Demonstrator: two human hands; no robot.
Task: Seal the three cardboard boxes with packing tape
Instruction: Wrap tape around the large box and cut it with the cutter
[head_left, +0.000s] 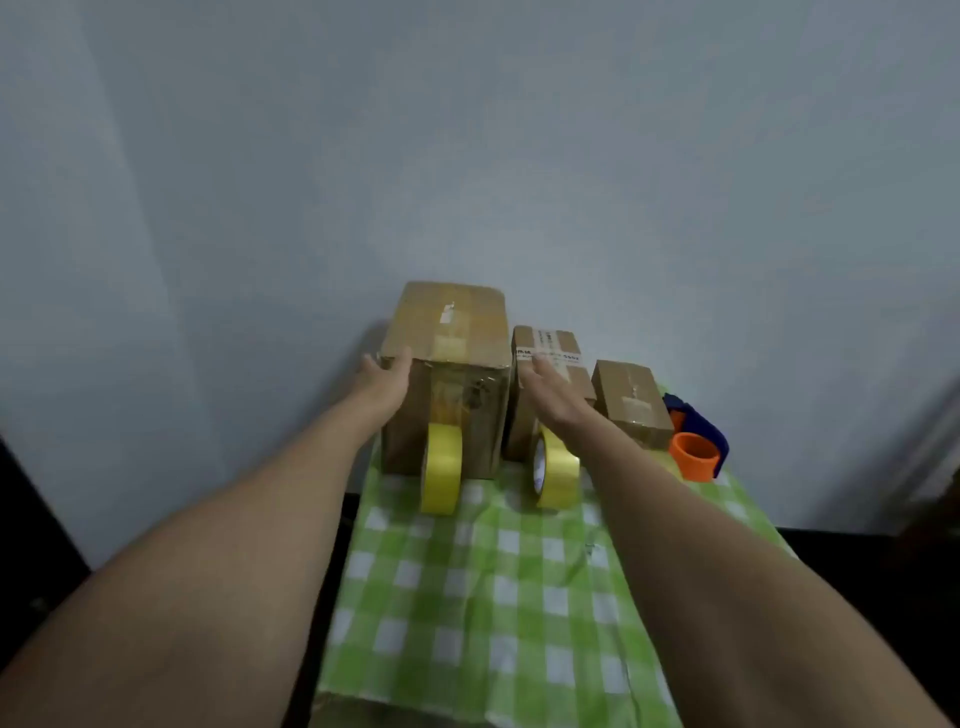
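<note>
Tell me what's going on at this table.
A person reaches with both hands. The left hand rests flat against the left side of the largest box; the right hand, fingers straight, is in front of the middle box. The small box, two yellow tape rolls and an orange-and-blue dispenser sit on the checked cloth.

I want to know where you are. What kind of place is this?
Probably a packing corner at home: a checked cloth by a bare wall, with boxes and tape rolls on it.
</note>
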